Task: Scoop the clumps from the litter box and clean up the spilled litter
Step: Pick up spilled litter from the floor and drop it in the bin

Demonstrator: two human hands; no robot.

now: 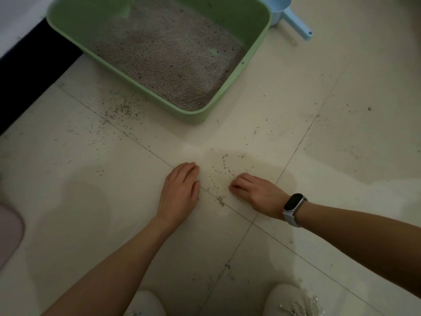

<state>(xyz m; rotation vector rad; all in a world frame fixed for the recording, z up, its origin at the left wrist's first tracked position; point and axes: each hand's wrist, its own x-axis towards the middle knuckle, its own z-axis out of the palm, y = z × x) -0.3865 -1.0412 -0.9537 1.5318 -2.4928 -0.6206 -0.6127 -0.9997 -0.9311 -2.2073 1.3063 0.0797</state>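
Green plastic litter box [255, 65] sits at 12 o'clock, grey litter [164, 55] inside, a blue scoop [293, 18] just beside it at 1 o'clock. Spilled litter [222, 172] lies on the tile floor [341, 133] between both hands. The left hand [180, 192] rests flat with straight fingers; the right hand [257, 192], smart band [293, 208] on its wrist, has fingers curled on the floor, holding nothing visible

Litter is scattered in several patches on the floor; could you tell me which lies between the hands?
The small patch at the tile joint, between the left hand and right hand.
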